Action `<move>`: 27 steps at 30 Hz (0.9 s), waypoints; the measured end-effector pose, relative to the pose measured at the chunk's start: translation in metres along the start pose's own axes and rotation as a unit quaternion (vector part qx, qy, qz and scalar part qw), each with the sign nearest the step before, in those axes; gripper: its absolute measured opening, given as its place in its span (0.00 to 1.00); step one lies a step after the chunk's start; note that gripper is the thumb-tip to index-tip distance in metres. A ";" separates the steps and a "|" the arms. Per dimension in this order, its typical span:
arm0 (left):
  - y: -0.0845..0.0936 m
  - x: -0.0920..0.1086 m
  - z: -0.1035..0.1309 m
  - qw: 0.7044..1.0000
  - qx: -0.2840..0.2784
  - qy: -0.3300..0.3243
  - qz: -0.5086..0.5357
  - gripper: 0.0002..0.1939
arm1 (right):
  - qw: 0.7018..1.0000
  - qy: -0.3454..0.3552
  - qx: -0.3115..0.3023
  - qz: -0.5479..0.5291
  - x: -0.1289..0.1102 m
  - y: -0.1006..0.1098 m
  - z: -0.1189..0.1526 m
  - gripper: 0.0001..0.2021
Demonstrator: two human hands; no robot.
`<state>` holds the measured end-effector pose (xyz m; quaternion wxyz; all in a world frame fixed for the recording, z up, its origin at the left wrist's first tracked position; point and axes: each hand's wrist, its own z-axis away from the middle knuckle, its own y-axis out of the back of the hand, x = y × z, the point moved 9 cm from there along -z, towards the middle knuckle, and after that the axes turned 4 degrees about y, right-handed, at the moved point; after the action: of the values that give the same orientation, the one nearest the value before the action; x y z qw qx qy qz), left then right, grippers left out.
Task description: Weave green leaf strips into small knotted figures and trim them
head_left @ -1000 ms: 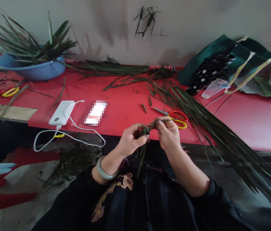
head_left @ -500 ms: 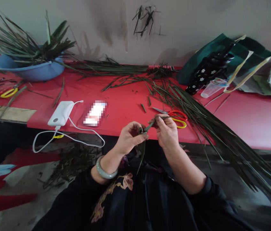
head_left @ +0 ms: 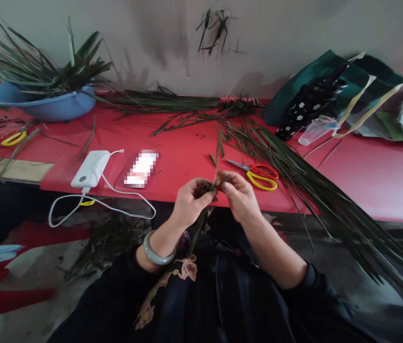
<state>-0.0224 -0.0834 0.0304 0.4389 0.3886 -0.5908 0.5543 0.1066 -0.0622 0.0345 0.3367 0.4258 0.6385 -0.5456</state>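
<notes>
Leaf bundle (head_left: 206, 187), green and folded small, sits in the left hand (head_left: 191, 204), by the front edge of the red tabletop (head_left: 183, 147). We note left thumb and fingers curled closed on it, a leaf tail (head_left: 197, 232) hanging below. We record the right hand (head_left: 239, 196) just beside, thumb and fingertips drawn nearly together at the foot of a thin upright leaf strip (head_left: 218, 155); we cannot tell whether they pinch it. Risks, in our judgement: (1) a slack left grip could let the folds spring loose; (2) a hard pull or sharp bend could split the strip along its grain; (3) a wide swing rightward could tangle its free end in the leaf pile (head_left: 304, 183) or bring knuckles against the scissors (head_left: 262, 176) lying beyond; (4) a left forearm catching the overhanging white cable (head_left: 133, 214) could drag the power bank (head_left: 91, 166) off.
</notes>
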 end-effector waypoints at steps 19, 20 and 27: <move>-0.001 -0.006 0.000 0.999 -0.017 0.004 -0.030 0.12 | 0.998 -0.007 0.033 0.051 0.011 0.001 0.001 0.06; -0.003 -0.008 -0.001 0.999 -0.029 0.010 -0.019 0.12 | 0.998 -0.014 0.027 0.049 0.013 0.000 0.000 0.07; -0.006 -0.011 -0.003 0.997 -0.048 0.031 0.061 0.13 | 0.999 -0.023 0.023 0.035 0.014 0.002 -0.006 0.08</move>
<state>-0.0131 -0.0814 0.0223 0.4401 0.3130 -0.6256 0.5629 0.1028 -0.0534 0.0226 0.3604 0.4423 0.6026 -0.5580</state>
